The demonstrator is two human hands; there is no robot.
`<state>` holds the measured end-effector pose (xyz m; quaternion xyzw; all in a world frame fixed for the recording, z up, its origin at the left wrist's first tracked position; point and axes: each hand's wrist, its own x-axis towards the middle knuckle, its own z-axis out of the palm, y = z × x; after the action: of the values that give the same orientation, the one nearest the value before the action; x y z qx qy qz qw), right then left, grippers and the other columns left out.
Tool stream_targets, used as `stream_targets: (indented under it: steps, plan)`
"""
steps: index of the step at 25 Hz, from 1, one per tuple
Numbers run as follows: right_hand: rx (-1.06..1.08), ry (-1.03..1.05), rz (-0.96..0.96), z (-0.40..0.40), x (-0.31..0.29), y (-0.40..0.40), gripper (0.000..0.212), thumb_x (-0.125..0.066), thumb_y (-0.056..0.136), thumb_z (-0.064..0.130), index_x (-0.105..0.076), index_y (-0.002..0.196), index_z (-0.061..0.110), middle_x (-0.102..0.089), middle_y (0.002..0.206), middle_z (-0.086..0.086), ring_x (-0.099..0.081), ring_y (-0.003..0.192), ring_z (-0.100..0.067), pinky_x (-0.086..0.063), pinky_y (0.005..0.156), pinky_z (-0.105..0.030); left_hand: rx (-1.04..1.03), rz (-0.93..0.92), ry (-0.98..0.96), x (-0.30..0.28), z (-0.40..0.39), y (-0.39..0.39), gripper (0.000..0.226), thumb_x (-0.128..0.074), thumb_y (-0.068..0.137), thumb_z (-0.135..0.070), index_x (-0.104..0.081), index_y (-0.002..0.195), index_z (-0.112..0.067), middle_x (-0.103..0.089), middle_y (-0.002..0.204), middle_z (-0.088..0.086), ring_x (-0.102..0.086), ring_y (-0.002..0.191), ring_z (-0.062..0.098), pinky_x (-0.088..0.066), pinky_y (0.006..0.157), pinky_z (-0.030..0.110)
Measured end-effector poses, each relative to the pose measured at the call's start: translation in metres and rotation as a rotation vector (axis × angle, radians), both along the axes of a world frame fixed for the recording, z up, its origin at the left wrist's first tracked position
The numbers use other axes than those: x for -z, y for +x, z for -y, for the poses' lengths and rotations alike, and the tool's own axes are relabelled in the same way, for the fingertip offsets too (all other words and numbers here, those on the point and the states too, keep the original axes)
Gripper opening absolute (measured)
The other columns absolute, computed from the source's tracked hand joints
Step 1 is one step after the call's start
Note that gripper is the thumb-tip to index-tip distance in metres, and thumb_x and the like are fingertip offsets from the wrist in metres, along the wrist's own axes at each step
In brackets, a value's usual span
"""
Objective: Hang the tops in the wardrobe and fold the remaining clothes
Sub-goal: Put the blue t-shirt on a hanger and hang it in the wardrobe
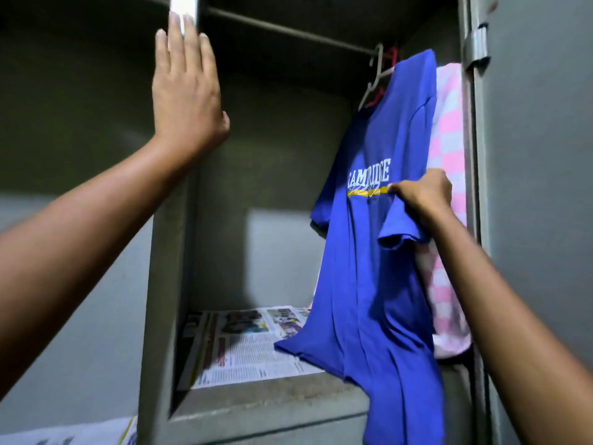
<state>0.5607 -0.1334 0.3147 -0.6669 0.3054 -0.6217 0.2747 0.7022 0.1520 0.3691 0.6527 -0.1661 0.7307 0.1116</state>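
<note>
Blue T-shirt (369,252): hanging on a white hanger (375,75) from the wardrobe rail (288,30), far right of the compartment; long axis vertical, hem draping over the front edge of the shelf (272,403).
Pink checked top (449,149): directly behind the blue one, against the right wall, on what looks like a red hanger, mostly hidden.
Right hand (423,194): pinching the blue fabric at chest height, just beside the printed lettering; fingers curled into the cloth, at the shirt's right edge.
Left hand (186,91): fingers straight and together, flat against the upright divider (179,187), well apart from the shirt; holding nothing.
Nearer hand: right, already on the garment; left a whole compartment's width away.
Direction from hands: shirt up and to the right, rail above both.
Likely step: settling the hung shirt straight; judged, not seen.
Shelf lining: newspaper (244,342) under the hem.
</note>
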Motion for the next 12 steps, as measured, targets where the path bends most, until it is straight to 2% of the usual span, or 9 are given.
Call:
stream_targets:
  steps: [4,7,9,10,12]
  plan:
    - [-0.063,0.084,-0.100,0.004,0.073,0.005,0.047,-0.079,0.069,0.031,-0.061,0.101,0.000,-0.063,0.103,-0.015,-0.062,0.097,-0.033,-0.046,0.074,-0.036,-0.228,-0.102,0.183,0.018,0.024,-0.008,0.075,-0.054,0.085,-0.047,-0.035,0.139,0.002,-0.015,0.154,0.023,-0.002,0.144,0.037,-0.005,0.116,0.047]
    - [-0.105,0.132,-0.107,0.004,0.105,0.003,0.041,-0.081,0.064,0.036,-0.058,0.083,0.007,-0.060,0.088,-0.010,-0.059,0.083,-0.025,-0.047,0.069,-0.034,0.015,-0.390,0.281,0.048,0.067,-0.010,0.070,-0.052,0.086,-0.049,-0.043,0.134,0.001,-0.026,0.150,0.024,-0.009,0.144,0.036,-0.008,0.116,0.045]
    - [-0.106,0.150,-0.151,0.003,0.127,0.004,0.046,-0.082,0.067,0.029,-0.059,0.097,0.003,-0.061,0.098,-0.016,-0.060,0.091,-0.029,-0.047,0.074,-0.038,0.268,-0.699,0.322,0.079,0.102,-0.003,0.061,-0.054,0.087,-0.046,-0.050,0.127,0.000,-0.043,0.139,0.024,-0.032,0.135,0.035,-0.026,0.109,0.039]
    - [-0.121,0.160,-0.176,0.001,0.137,0.003,0.047,-0.082,0.069,0.026,-0.060,0.102,0.000,-0.063,0.102,-0.016,-0.061,0.094,-0.032,-0.048,0.078,-0.038,0.385,-0.847,0.343,0.095,0.119,0.003,0.054,-0.055,0.087,-0.042,-0.055,0.121,-0.001,-0.051,0.132,0.022,-0.044,0.126,0.035,-0.037,0.100,0.035]
    - [-0.162,0.187,-0.203,0.000,0.153,0.002,0.049,-0.082,0.069,0.025,-0.062,0.103,-0.004,-0.065,0.106,-0.018,-0.062,0.096,-0.033,-0.051,0.083,-0.040,0.491,-1.076,0.432,0.125,0.147,0.019,0.043,-0.055,0.088,-0.033,-0.057,0.116,0.000,-0.058,0.124,0.020,-0.055,0.112,0.034,-0.044,0.086,0.032]
